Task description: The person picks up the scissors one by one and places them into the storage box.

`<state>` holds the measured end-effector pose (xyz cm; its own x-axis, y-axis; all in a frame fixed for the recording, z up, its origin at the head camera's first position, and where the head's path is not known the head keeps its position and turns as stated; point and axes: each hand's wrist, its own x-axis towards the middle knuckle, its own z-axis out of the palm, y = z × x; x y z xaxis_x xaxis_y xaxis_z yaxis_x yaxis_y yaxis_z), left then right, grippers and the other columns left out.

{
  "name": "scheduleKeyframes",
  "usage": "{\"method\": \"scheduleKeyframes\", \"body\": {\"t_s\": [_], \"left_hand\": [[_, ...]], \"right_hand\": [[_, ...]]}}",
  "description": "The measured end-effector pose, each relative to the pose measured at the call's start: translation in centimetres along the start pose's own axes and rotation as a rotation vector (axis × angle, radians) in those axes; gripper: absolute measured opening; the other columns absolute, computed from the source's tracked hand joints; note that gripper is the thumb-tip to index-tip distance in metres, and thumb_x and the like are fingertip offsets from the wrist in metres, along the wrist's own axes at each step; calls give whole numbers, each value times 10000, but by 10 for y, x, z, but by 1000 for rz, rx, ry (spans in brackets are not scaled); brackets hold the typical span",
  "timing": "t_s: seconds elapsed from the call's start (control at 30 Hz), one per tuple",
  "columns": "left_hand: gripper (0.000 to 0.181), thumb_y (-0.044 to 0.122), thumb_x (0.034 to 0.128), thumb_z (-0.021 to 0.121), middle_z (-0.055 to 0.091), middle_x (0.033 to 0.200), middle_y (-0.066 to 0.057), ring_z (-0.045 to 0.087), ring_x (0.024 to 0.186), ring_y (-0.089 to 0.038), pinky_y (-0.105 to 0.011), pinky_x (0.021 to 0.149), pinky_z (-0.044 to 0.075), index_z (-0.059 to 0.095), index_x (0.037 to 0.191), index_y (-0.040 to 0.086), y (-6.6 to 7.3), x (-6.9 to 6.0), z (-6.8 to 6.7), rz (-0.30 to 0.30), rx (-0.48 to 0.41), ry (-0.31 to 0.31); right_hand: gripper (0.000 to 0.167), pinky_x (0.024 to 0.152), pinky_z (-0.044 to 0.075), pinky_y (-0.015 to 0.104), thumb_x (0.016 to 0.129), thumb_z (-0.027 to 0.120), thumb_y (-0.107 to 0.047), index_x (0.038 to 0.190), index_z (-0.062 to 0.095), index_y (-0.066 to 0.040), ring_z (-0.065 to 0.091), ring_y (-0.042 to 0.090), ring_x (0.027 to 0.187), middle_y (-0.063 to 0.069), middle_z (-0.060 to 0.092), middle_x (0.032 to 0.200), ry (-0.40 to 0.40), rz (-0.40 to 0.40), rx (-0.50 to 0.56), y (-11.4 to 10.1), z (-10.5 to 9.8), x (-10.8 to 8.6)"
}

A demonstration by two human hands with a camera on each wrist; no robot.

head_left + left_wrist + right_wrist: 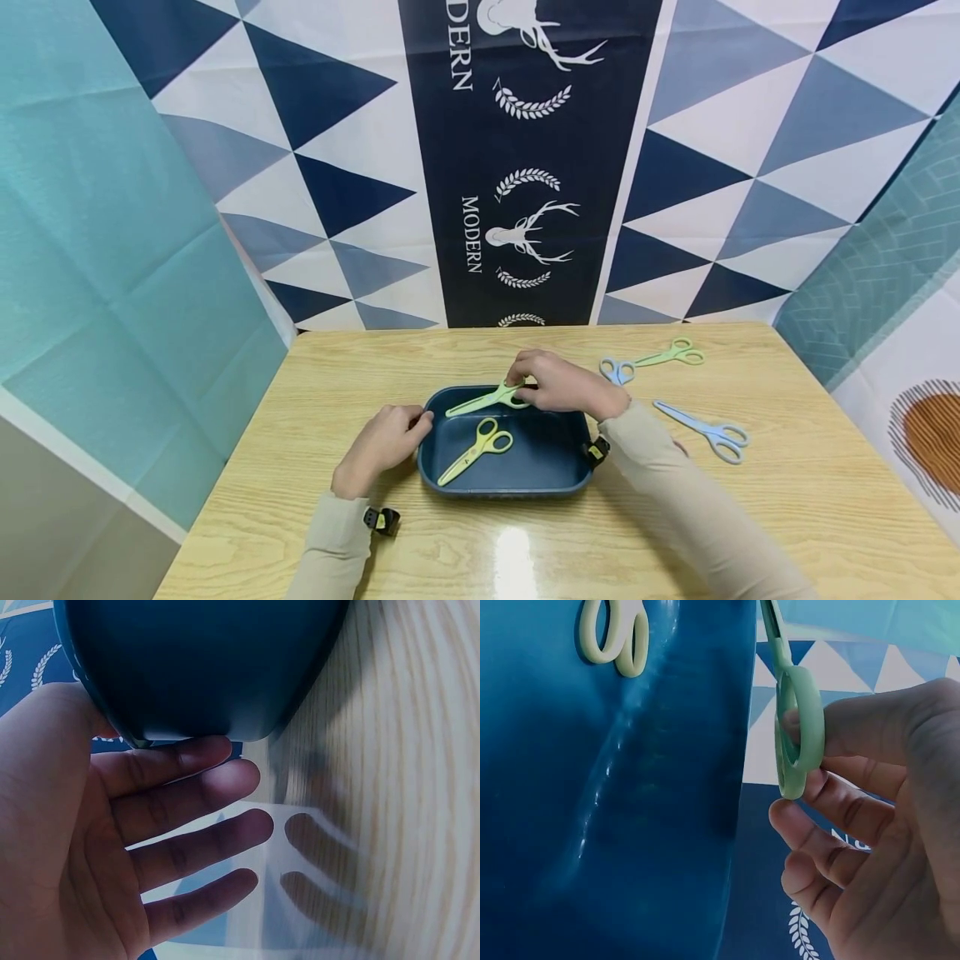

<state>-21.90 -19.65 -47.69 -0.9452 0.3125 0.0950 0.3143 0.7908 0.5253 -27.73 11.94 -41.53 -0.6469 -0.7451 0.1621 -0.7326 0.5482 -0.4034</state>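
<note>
Two hands: both were at the tray (547, 457), one on its left end, one above its far edge.
Right hand (557, 383): pinched the green scissors (483, 401) by the handle, its thumb tip in one loop; the remaining fingers were bent beneath.
Green scissors: hung at the tray's far edge, blades pointing left over the inside; whether they touched the rim could not be told.
Left hand (386, 440): was at the far left corner; its four fingers were stretched out and apart, the forefinger against the outer wall. The thumb was partly hidden, so its hold on the rim could not be told.
Yellow scissors (474, 452): lay on the tray floor in the left half, tips toward the near left corner, loops toward the far side.
Table (352, 367): bore the tray and, to its right, three more scissors.
Near blue scissors (708, 429): lay with loops toward the near right.
Far blue scissors (618, 377): showed mainly loops, the right forearm covering the rest.
Other green scissors (667, 356): lay just beside those loops, farthest back.
Backdrop (517, 300): rose behind, printed with triangles and antlered heads.
</note>
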Motion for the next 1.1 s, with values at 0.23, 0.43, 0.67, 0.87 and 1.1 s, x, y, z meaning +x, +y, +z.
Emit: {"method": "scheduleKeyframes", "body": {"t_s": [0.23, 0.43, 0.67, 0.87, 1.1], "left_hand": [[414, 317, 1072, 524, 430, 576, 62, 438, 501, -86, -240, 530, 363, 543, 679, 189, 0, 1, 0, 9, 6, 5], [424, 317, 1075, 518, 410, 566, 68, 421, 490, -82, -237, 528, 358, 534, 671, 189, 0, 2, -1, 17, 2, 5], [428, 315, 1076, 520, 408, 563, 73, 409, 485, -79, -239, 529, 353, 528, 666, 192, 1, 2, -2, 22, -1, 4], [436, 315, 1078, 513, 404, 561, 74, 399, 478, -75, -237, 522, 348, 525, 660, 191, 1, 1, -3, 23, -4, 5], [427, 304, 1074, 522, 411, 561, 66, 408, 478, -83, -239, 519, 352, 532, 664, 185, 3, 0, -4, 16, 0, 4]], "right_hand": [[118, 884, 543, 388, 951, 708, -119, 1052, 767, -100, 651, 162, 950, 11, 699, 1031, -16, -11, 4, -3, 4, 5], [107, 851, 536, 347, 952, 706, -117, 1043, 758, -99, 629, 162, 907, 6, 685, 1026, -28, 23, 47, -7, 8, 8], [105, 761, 512, 271, 940, 707, -113, 1030, 759, -99, 607, 158, 831, 11, 671, 1010, -60, 52, 80, -9, 14, 9], [119, 733, 511, 243, 938, 714, -109, 1044, 765, -90, 590, 103, 802, 17, 673, 1014, -83, 62, 111, -8, 19, 9], [122, 712, 505, 229, 936, 718, -103, 1045, 766, -77, 552, 41, 765, 20, 677, 1005, -101, 50, 131, -9, 24, 9]]}}
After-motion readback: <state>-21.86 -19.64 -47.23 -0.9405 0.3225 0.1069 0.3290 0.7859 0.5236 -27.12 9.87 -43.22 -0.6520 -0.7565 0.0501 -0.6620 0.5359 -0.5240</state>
